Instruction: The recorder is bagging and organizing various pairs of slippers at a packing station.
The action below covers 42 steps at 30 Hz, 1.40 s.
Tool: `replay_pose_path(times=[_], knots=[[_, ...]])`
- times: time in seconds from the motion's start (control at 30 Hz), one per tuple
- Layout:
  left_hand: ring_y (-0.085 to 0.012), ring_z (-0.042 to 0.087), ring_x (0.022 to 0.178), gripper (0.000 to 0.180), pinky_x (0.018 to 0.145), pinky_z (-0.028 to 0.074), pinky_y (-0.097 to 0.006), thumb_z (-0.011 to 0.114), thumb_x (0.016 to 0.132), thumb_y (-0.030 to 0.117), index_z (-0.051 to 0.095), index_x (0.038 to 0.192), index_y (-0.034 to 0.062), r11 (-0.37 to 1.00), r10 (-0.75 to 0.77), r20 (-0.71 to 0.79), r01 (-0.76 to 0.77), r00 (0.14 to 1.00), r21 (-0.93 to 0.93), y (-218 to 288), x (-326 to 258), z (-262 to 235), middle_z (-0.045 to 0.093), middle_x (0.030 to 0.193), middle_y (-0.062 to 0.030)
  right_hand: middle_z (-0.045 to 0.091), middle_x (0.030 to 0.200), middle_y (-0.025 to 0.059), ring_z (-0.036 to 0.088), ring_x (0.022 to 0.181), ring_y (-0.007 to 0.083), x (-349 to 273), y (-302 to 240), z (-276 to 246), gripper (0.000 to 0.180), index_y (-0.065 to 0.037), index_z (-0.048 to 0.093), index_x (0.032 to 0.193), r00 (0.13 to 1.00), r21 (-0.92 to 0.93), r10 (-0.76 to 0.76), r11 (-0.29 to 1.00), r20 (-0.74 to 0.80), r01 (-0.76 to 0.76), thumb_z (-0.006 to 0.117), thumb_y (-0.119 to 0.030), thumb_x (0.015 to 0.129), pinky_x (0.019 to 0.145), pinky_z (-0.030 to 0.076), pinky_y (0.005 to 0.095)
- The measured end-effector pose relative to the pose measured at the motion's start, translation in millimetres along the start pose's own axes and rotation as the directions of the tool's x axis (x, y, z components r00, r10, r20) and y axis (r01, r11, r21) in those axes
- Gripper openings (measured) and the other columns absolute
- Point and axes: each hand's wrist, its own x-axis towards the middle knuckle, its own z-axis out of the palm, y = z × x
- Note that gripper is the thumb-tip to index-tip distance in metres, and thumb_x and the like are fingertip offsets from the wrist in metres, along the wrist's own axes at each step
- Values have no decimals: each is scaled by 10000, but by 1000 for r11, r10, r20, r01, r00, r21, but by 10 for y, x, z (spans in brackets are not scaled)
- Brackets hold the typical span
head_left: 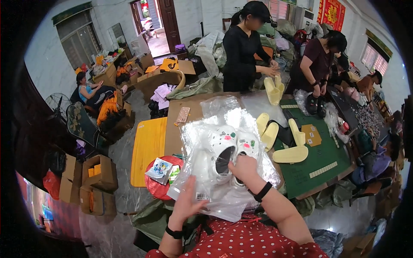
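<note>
A pair of white clogs [225, 140] with small coloured charms lies on a clear plastic bag [200, 170] at the near edge of the table. Plastic film shines around and partly over them. My right hand [244, 169] is closed at the heel end of the clogs, its thumb at the opening of the left one; the fingertips are hidden. At the bag's near left corner, my left hand [188, 202] lies against the plastic with fingers stretched and thumb apart, beside a small label [203, 197].
Pale yellow slides [291, 155] lie on a green board [318, 172] to the right. A red round tray [151, 184] with small packets stands left, near a yellow board [148, 150]. A phone [183, 115] lies farther back. Co-workers [245, 51] handle footwear across the table.
</note>
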Motion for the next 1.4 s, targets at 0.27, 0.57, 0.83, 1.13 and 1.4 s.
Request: replay_pose_path(times=[0.27, 0.57, 0.83, 1.13, 1.4], knots=[[-393, 581, 1099, 937, 934, 462, -435, 827, 672, 398, 393, 1392, -15, 878, -464, -137, 475, 875, 60, -320, 240, -109, 598, 1193, -255, 660, 679, 179, 663, 609, 326, 30, -50, -139, 436, -24, 680, 673, 1000, -52, 15, 999, 13, -14, 618, -435, 801, 569, 522, 418], [-362, 646, 871, 530, 784, 502, -425, 741, 760, 322, 584, 1145, -6, 915, -371, -31, 359, 928, -186, -473, 263, 15, 670, 949, -211, 636, 634, 183, 650, 618, 346, 26, 262, -139, 406, -16, 662, 661, 986, 138, 90, 988, -137, -71, 621, -408, 757, 591, 516, 438], [-360, 646, 765, 383, 679, 492, -423, 705, 803, 297, 599, 967, -33, 945, -277, 17, 275, 961, -176, -207, 153, 402, 646, 839, -220, 639, 941, 191, 664, 877, 283, -44, 118, -255, 506, 30, 559, 979, 993, -32, 96, 995, -73, -98, 759, -363, 730, 704, 550, 387], [-359, 642, 771, 395, 676, 490, -427, 692, 803, 329, 600, 978, -13, 936, -298, -45, 283, 953, -209, -233, 36, 581, 642, 813, -218, 644, 803, 198, 664, 745, 356, 83, 280, 45, 366, 0, 532, 896, 988, 185, 48, 983, -146, -20, 722, -277, 751, 676, 539, 419], [-163, 618, 896, 337, 810, 492, -307, 629, 863, 125, 584, 1162, -24, 827, -329, -63, 255, 942, -502, -140, 109, 633, 671, 1006, -81, 701, 893, 80, 637, 792, 157, -23, 1326, -172, 381, 33, 640, 1065, 941, 858, 335, 494, -39, -141, 694, -155, 738, 704, 513, 327]])
